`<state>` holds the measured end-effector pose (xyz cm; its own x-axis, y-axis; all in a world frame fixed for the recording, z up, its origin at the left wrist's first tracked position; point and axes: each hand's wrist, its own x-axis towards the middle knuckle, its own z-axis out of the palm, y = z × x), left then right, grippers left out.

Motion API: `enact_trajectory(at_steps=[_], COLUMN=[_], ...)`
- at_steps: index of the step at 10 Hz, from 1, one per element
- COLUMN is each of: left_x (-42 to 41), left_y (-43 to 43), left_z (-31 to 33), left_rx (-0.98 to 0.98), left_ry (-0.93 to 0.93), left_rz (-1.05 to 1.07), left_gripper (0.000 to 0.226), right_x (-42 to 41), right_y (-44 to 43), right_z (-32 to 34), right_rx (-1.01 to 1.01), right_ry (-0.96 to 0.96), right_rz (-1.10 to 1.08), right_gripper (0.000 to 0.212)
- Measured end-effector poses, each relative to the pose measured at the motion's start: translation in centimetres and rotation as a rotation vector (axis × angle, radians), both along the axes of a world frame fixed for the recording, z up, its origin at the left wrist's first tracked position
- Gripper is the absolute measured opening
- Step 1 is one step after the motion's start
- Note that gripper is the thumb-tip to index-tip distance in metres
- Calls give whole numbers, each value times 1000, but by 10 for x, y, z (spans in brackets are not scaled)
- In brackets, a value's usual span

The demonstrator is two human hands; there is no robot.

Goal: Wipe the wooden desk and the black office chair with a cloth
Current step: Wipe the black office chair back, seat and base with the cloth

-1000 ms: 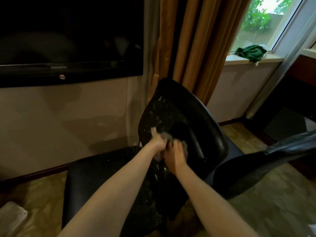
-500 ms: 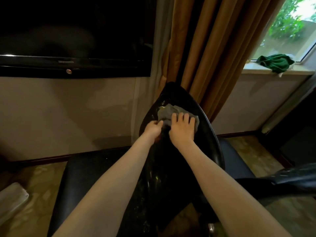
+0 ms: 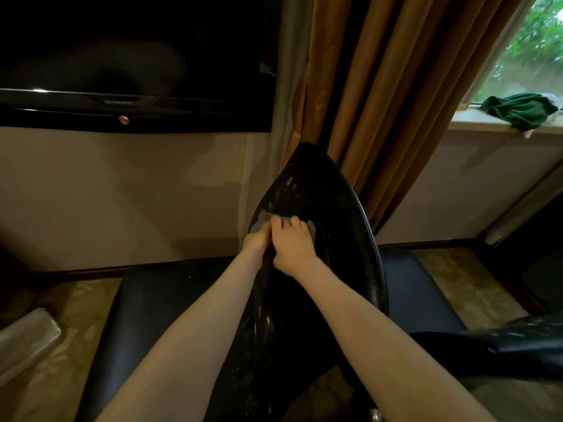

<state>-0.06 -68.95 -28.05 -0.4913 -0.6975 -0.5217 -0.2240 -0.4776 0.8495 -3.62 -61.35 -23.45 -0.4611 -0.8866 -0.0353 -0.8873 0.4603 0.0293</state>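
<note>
The right hand (image 3: pixel 292 242) lies with its fingers curled over the grey cloth (image 3: pixel 259 219), bunching it and pressing it against the black office chair's backrest (image 3: pixel 332 208). The left hand (image 3: pixel 256 240) sits touching it on the left, fingers curled in at the cloth's near edge. Whether it also catches the backrest's rim I cannot tell.

The step in hand looks like wiping the backrest, and pale smears show on the glossy surface above the cloth. To do it well, I would flatten the cloth under a spread palm rather than a fist, so more fabric meets the surface. Long overlapping strokes from the top down would help. One hand should brace the rim so the backrest does not swing away. The seat (image 3: pixel 170 290) below shows specks and will likely want its own pass.

The desk is not in view, so its state cannot be judged.

As for containers, none shows clearly. A pale object (image 3: pixel 27 336) on the floor at lower left is too blurred to name. A green cloth (image 3: pixel 524 109) lies bunched on the window sill (image 3: pixel 475 125), beside the brown curtain (image 3: pixel 380 86).
</note>
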Motion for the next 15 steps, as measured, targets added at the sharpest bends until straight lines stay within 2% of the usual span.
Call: enact_trajectory(at_steps=[1, 2, 3, 4, 5, 6, 7, 8, 9, 10, 11, 12, 13, 14, 15], left_x=[-17, -42, -64, -69, -60, -40, -32, -44, -71, -96, -107, -105, -97, -82, -70], left_y=[-14, -37, -52, -64, -75, -80, -92, -113, -132, -136, -130, -136, -144, -144, -143], left_z=[41, 63, 61, 35, 2, -24, -30, -3, 39, 59, 45, 16, -3, -25, -36], left_rx=[-82, -213, -374, -330, -295, -272, -150, -218, -396, -539, -639, -560, -578, -656, -612], left_ry=[-6, -25, -90, -147, -216, -349, -346, -237, -99, -71, -183, -221, -355, -527, -580], left_rz=[-41, -65, -187, -299, -327, -376, -337, -258, -198, -252, -361, -410, -526, -648, -661], left_gripper=[42, 40, 40, 38, 41, 37, 36, 35, 29, 26, 24, 32, 24, 33, 35], right_x=[-13, -32, -49, -50, -38, -25, -25, -36, -57, -81, -90, -85, -75, -69, -69], right_y=[-16, -30, -38, -45, -54, -64, -75, -89, -103, -106, -103, -108, -116, -121, -129], right_z=[19, 27, 14, -8, -31, -53, -49, -21, 10, 18, 3, -13, -28, -46, -46], right_rx=[-125, -131, -57, 97, 232, 271, 238, 85, -79, -118, 6, 109, 214, 334, 401], right_ry=[104, 254, 279, 354, 351, 181, 72, 136, 273, 273, 270, 303, 273, 175, 88], right_rz=[-32, -93, -228, -201, -110, -92, -50, -47, -92, -193, -226, -202, -146, -74, -8], right_gripper=[52, 46, 56, 61, 60, 49, 46, 50, 51, 50, 53, 53, 51, 55, 49])
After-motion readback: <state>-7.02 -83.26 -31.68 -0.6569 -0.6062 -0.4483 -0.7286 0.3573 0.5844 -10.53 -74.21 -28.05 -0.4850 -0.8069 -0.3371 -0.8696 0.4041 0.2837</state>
